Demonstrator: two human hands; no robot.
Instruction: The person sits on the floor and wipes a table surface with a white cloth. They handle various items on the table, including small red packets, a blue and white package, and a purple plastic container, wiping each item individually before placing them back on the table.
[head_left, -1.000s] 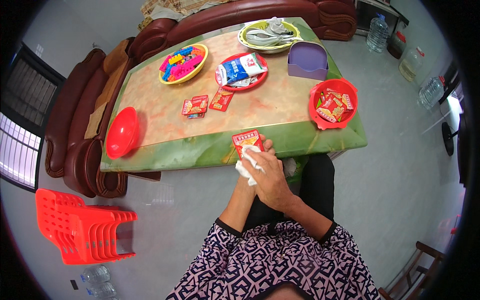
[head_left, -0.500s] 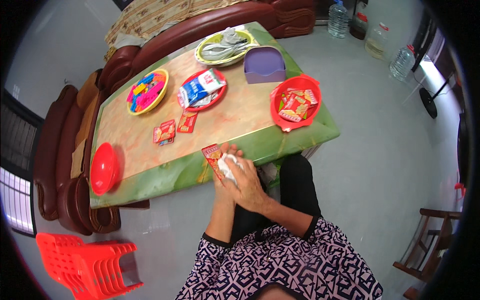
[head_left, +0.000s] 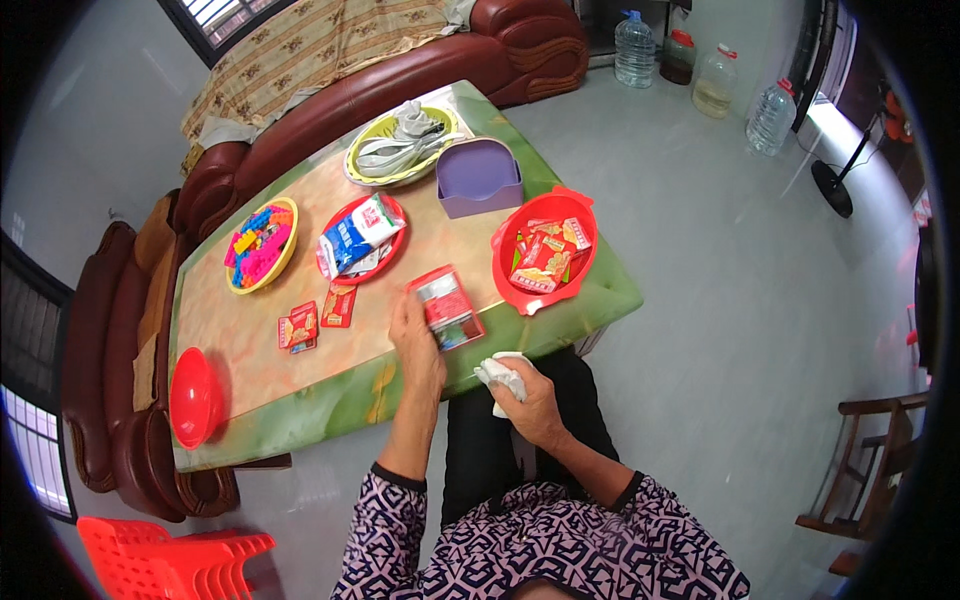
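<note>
My left hand (head_left: 414,335) is closed on the edge of a red flat packet (head_left: 447,305), held over the near part of the table; the hand is a little blurred. My right hand (head_left: 540,408) grips a crumpled white cloth (head_left: 506,376) just off the table's near edge, apart from the packet. To the right of the packet, a red basin (head_left: 590,215) with side lugs contains several similar red packets (head_left: 545,260). Further left on the tabletop lie a small stack of red packets (head_left: 298,326) and a single red packet (head_left: 339,306).
On the marble-patterned table (head_left: 240,360) also stand a red bowl (head_left: 195,398), a yellow basket of coloured blocks (head_left: 262,245), a red plate with a blue-white pack (head_left: 357,238), a purple box (head_left: 480,180) and a yellow-green basin (head_left: 390,165). Red stools (head_left: 180,560) are stacked lower left.
My hands have moved apart. The left carries the red packet forward over the table, while the right has drawn away with the white cloth. The view has shifted too.
</note>
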